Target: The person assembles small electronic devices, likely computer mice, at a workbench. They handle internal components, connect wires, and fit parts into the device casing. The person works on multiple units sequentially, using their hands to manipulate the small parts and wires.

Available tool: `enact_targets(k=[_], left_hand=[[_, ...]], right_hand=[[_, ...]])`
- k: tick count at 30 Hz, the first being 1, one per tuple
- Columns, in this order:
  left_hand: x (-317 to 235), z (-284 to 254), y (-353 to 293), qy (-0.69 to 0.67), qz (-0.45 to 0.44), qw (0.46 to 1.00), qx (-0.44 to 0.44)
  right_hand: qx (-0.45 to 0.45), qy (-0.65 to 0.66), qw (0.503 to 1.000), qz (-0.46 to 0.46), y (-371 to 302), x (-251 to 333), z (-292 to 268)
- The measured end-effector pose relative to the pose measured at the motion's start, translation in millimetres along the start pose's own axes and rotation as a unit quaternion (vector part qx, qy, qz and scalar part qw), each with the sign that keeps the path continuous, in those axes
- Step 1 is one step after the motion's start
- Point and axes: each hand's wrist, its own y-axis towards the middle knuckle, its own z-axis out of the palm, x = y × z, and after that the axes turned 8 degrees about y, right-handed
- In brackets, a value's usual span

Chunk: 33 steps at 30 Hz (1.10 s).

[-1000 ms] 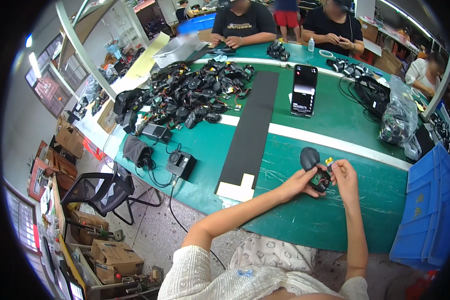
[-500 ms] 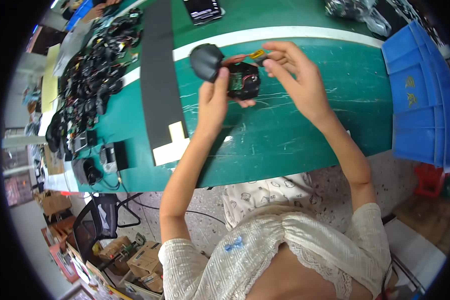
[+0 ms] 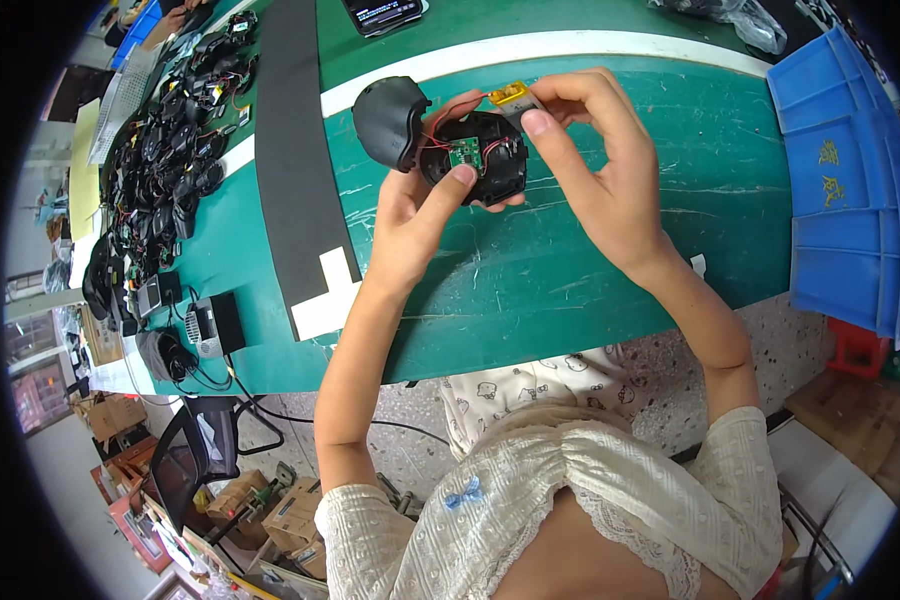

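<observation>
My left hand is closed around an opened black plastic housing, its thumb pressing by a small green circuit board inside. A rounded black shell stands at the housing's left, with thin red wires running between the two. To the right, my right hand pinches a small silver battery pack with a yellow taped end. Red wires lead from that end toward the housing. The battery is held just above the housing's upper right edge. My left fingers are mostly hidden beneath the housing.
Many black wired parts lie heaped along the table's left side. A black strip crosses the green table. Blue crates stand at the right. A phone-like black device and a clear plastic bag lie at the far side.
The housing has turned to show more of its inside, and my left thumb has moved onto it by the circuit board. My right hand still pinches the battery, now closer to the housing.
</observation>
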Motion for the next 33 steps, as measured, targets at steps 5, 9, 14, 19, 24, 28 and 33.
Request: enact_targets(k=[5, 9, 14, 19, 24, 28, 33], left_hand=[[-2.5, -0.7, 1.4, 0.152, 0.0, 0.988, -0.021], [15.3, -3.3, -1.5, 0.303, 0.035, 0.952, -0.033], [19.9, -2.2, -11.0, 0.559, 0.155, 0.815, -0.005], [13.6, 1.7, -6.5, 0.477, 0.111, 0.871, -0.035], [-1.3, -4.4, 0.1, 0.282, 0.076, 0.953, -0.077], [-10.4, -5.0, 4.6, -0.055, -0.032, 0.996, -0.06], [-8.2, -9.7, 4.2, -0.097, -0.011, 0.995, -0.024]], right_hand=[[0.009, -0.141, 0.99, -0.027, 1.3, -11.7, -2.4], [0.091, -0.045, 0.995, 0.018, 0.7, -10.7, -2.2], [0.16, -0.054, 0.986, 0.012, -2.9, -1.9, -0.2], [0.15, -0.149, 0.97, -0.119, -4.5, 0.7, 5.7], [0.141, -0.193, 0.92, -0.31, -18.9, 1.7, 17.9], [0.177, -0.134, 0.921, -0.319, -25.1, -8.2, 23.0], [0.105, -0.073, 0.941, -0.313, -25.3, -7.8, 17.8]])
